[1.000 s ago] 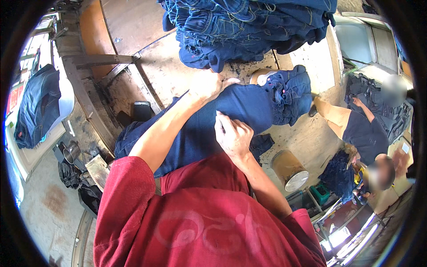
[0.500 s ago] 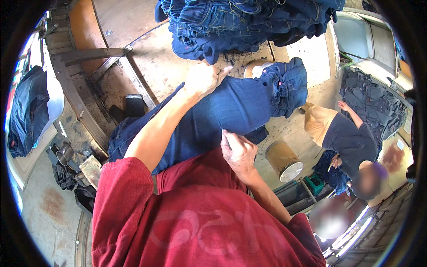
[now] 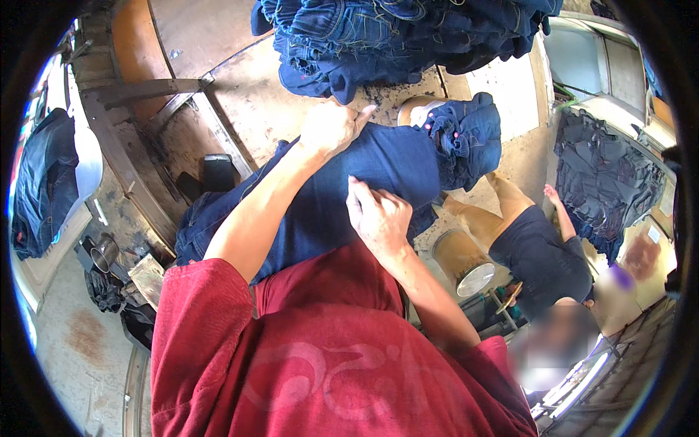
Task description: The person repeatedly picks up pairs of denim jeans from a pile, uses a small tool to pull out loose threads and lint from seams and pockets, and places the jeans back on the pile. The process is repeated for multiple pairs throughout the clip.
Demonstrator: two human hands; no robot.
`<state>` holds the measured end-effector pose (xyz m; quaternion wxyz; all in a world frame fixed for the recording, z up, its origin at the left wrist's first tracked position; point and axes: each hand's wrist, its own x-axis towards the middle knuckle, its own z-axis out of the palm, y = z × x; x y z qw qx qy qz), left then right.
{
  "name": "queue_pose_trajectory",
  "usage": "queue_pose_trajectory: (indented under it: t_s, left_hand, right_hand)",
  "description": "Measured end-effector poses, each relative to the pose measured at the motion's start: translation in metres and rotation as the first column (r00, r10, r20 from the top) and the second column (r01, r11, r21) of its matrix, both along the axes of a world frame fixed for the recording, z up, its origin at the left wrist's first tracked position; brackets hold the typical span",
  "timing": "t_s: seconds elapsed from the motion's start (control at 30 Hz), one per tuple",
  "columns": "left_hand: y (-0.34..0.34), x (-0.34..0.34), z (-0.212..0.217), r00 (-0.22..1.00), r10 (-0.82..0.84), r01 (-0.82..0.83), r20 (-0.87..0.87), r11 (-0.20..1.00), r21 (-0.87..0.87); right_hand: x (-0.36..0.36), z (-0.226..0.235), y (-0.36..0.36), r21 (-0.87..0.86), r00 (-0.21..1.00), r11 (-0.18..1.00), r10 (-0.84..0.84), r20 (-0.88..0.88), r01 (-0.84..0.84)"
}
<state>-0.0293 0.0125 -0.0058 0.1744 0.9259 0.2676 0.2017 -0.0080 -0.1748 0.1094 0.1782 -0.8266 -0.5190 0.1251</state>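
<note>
Blue denim jeans (image 3: 320, 195) lie stretched across in front of my lap, with a bunched, rolled end (image 3: 477, 138) at the right. On their far edge rests my left hand (image 3: 331, 131), fingers curled in on the denim and thumb sticking out to the right. My right hand (image 3: 380, 218) is over the middle of the cloth, its thumb and forefinger pinched together. Whatever may be between those fingertips is too small to make out.
A high pile of jeans (image 3: 408, 36) stands at the far side. A co-worker in a dark shirt (image 3: 539, 251) bends at the right, near a round tan drum (image 3: 462, 255) and a heap of dark garments (image 3: 608, 167). Folded denim (image 3: 47, 182) lies far left.
My right hand has moved up and slightly left over the denim, still pinched. My left hand stays nearly in place. The co-worker has moved left, closer to the drum.
</note>
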Motion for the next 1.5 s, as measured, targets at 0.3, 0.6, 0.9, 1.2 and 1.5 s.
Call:
queue_pose_trajectory:
  t_s: [0.3,0.6,0.9,1.2,1.5]
  left_hand:
    - [0.002,0.001,-0.004,1.0,-0.011,0.011,-0.005,0.997,-0.074]
    - [0.001,0.001,-0.001,1.0,0.001,-0.002,-0.029,0.999,-0.043]
    - [-0.002,0.001,0.001,0.996,0.033,-0.042,-0.088,0.994,-0.101]
    - [-0.003,0.001,-0.006,0.997,0.028,-0.033,-0.066,0.996,-0.085]
    - [-0.002,-0.001,0.0,0.996,0.032,-0.041,-0.088,0.993,-0.108]
  right_hand:
    - [0.008,0.001,-0.001,0.126,0.994,0.989,-0.06,-0.091,0.072]
    - [0.015,-0.005,0.015,0.149,1.0,0.989,-0.012,-0.011,0.014]
    - [0.007,0.018,-0.004,0.001,0.998,0.999,-0.034,-0.052,0.034]
    - [0.012,0.008,0.005,0.007,0.998,1.0,-0.012,-0.059,0.013]
    - [0.015,0.004,0.004,-0.02,0.996,0.999,-0.037,-0.086,0.036]
